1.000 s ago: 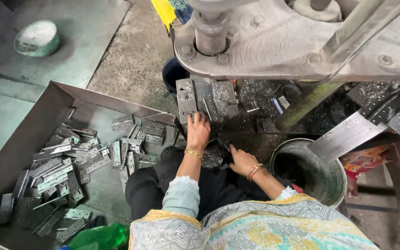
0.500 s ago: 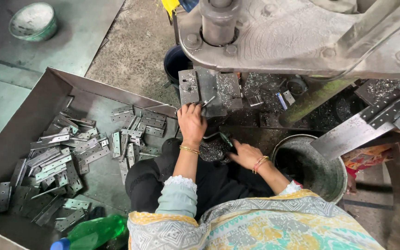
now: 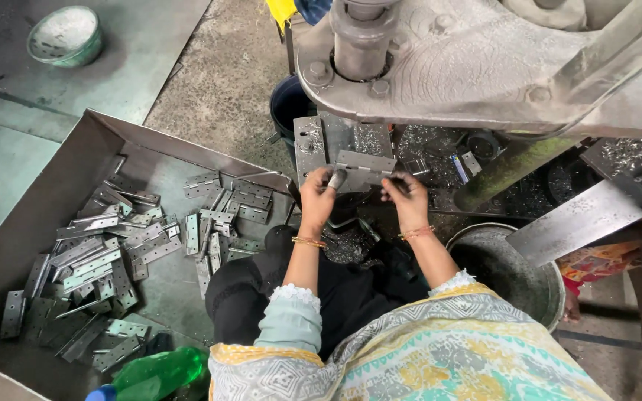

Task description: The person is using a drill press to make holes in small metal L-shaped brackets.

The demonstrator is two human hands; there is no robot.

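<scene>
Right now both my forearms reach away from my lap toward the far side, elbows bent, wrists side by side under the big grey press (image 3: 484, 67). My left hand (image 3: 317, 200) is curled, its fingers closed on the left end of a flat metal hinge plate (image 3: 365, 163), the thumb pressed up against its near edge. My right hand (image 3: 406, 200) is closed the same way on the right end of that plate, fingertips pinching it, a thin bangle on each wrist. The hinge plate lies level across the press bed (image 3: 310, 145), just beneath the round ram (image 3: 362, 37), with loose metal chips scattered on the bed to its right.

To my left a slanted sheet-metal tray (image 3: 53, 200) holds a heap of grey hinges (image 3: 128, 252), well apart from my hands. A steel bucket (image 3: 536, 289) stands near my right knee. A green plastic bottle (image 3: 157, 375) lies at the near edge by my left side, and a small round bowl (image 3: 65, 33) sits on the floor at the far left
</scene>
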